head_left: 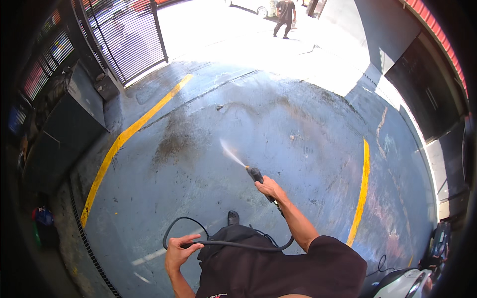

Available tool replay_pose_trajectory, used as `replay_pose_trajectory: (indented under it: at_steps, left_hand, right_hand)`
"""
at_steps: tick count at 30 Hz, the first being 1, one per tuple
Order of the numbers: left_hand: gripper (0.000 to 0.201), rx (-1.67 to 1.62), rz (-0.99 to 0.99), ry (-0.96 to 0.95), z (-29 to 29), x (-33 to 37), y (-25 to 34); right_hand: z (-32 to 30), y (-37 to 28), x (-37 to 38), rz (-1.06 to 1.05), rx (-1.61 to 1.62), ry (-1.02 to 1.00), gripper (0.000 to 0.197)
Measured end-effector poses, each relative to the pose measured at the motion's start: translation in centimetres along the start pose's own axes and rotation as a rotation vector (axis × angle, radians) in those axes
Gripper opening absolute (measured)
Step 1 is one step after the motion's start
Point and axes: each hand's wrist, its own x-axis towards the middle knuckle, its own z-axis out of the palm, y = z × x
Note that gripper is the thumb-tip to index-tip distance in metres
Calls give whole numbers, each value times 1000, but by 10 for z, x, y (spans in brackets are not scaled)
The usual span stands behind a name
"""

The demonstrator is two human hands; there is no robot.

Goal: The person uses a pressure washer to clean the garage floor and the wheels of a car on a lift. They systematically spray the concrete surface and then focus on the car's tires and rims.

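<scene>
My right hand (pixel 271 188) is closed round a black pressure washer gun (pixel 255 174) with a brass-coloured nozzle tip. From the tip a white water jet (pixel 230 151) sprays forward and to the left, over the blue painted floor (pixel 223 119). A dark stain (pixel 174 141) marks the floor left of the spray. At my waist, my left hand (pixel 180 252) grips a black hose (pixel 238 244) between thumb and fingers. The hose crosses in front of my body toward the gun, and a loop of it hangs beyond my left hand.
Yellow lines run along the left (pixel 117 144) and right sides of the floor. A dark cabinet (pixel 64 136) and a barred gate (pixel 126 39) stand at the left. Beyond, a person (pixel 284 19) walks in sunlight. A white and dark vehicle part (pixel 405 284) sits at lower right.
</scene>
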Motion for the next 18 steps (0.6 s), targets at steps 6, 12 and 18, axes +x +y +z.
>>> replay_pose_trajectory:
  at_steps: [6,12,18]
  left_hand:
    - [29,-85,103,199,1,-5,-10]
    - [21,-126,3,447,-36,-17,-28]
    - [19,-268,-6,701,-90,-36,-97]
  right_hand:
    - [34,-6,49,-300,-177,-300,55]
    - [30,-51,75,-206,-267,57,50]
    - [126,-172,26,-473,-497,-329,49]
